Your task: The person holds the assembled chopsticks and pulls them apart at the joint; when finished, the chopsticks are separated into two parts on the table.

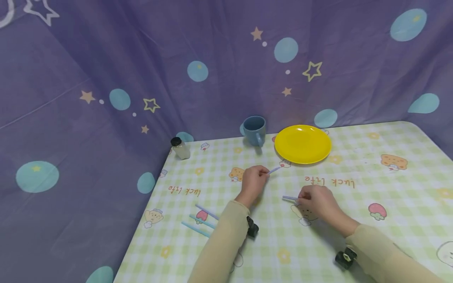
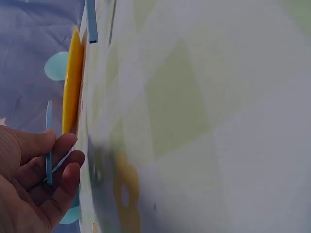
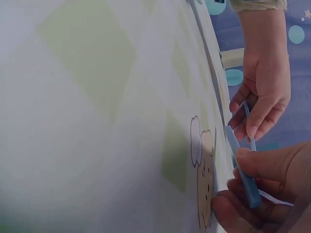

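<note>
My left hand [image 1: 253,181] pinches a thin lavender-blue stick [image 1: 274,170] between thumb and fingers, and the stick points toward the plate. In the left wrist view that stick [image 2: 49,116] stands close over the cloth. My right hand [image 1: 318,200] grips a second thin stick [image 1: 289,197] by one end, its free end pointing left. The right wrist view has this squared, blue stick [image 3: 248,187] between thumb and fingers, with the left hand [image 3: 267,82] beyond it. Three more sticks, one lavender [image 1: 206,211] and two light blue [image 1: 195,228], lie beside my left forearm, partly hidden by the sleeve.
A yellow plate [image 1: 302,144] lies at the back of the checked tablecloth [image 1: 354,220]. Left of it stands a blue mug [image 1: 254,131], handle toward me. A small jar with a black lid [image 1: 181,149] stands at the back left corner. A purple curtain hangs behind.
</note>
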The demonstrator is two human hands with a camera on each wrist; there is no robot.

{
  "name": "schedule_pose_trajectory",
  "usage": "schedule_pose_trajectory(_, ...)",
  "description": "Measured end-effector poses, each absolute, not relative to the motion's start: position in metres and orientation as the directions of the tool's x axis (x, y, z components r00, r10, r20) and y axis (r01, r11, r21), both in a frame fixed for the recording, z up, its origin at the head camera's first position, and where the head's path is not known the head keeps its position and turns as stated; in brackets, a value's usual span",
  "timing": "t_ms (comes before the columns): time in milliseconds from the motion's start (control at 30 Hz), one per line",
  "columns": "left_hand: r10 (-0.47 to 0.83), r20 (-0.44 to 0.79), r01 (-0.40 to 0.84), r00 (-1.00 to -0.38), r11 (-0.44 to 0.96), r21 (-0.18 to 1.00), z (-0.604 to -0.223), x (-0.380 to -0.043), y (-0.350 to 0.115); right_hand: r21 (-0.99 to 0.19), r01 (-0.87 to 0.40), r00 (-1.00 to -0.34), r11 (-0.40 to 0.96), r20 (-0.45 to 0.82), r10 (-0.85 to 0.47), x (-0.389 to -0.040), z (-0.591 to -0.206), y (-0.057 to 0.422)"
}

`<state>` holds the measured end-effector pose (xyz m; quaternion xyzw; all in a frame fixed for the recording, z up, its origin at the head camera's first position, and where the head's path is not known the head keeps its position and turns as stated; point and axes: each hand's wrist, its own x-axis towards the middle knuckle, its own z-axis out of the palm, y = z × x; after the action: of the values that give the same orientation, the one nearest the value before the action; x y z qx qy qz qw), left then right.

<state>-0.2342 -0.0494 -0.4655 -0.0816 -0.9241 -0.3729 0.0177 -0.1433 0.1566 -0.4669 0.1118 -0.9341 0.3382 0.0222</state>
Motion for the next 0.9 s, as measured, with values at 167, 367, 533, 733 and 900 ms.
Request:
schedule_pose_trajectory(167, 0.105, 0.095, 0.141, -0.99, 0.747, 0.65, -0.467, -0.242, -0.045, -0.672, -0.174, -0.982, 0.72, 0.06, -0.181, -0.148, -0.471, 0.151)
schedule_pose_trajectory(367, 0.093, 0.032, 0.092, -0.995, 0.761, 0.642, -0.47, -0.25, -0.041, -0.715, -0.127, -0.98, 0.688, -0.018, -0.199, -0.151, -0.473, 0.149)
schedule_pose_trajectory(533, 0.099, -0.003, 0.076, -0.995, 0.787, 0.612, -0.474, -0.255, -0.037, -0.71, -0.128, -0.976, 0.692, -0.034, -0.216, -0.155, -0.475, 0.149)
schedule_pose_trajectory(733, 0.101, -0.031, 0.065, -0.994, 0.816, 0.574, -0.475, -0.26, -0.033, -0.693, -0.144, -0.975, 0.706, -0.021, -0.22, -0.158, -0.478, 0.149)
schedule_pose_trajectory(900, 0.098, -0.021, 0.071, -0.995, 0.836, 0.544, -0.478, -0.261, -0.03, -0.678, -0.16, -0.975, 0.718, -0.006, -0.223, -0.16, -0.481, 0.15)
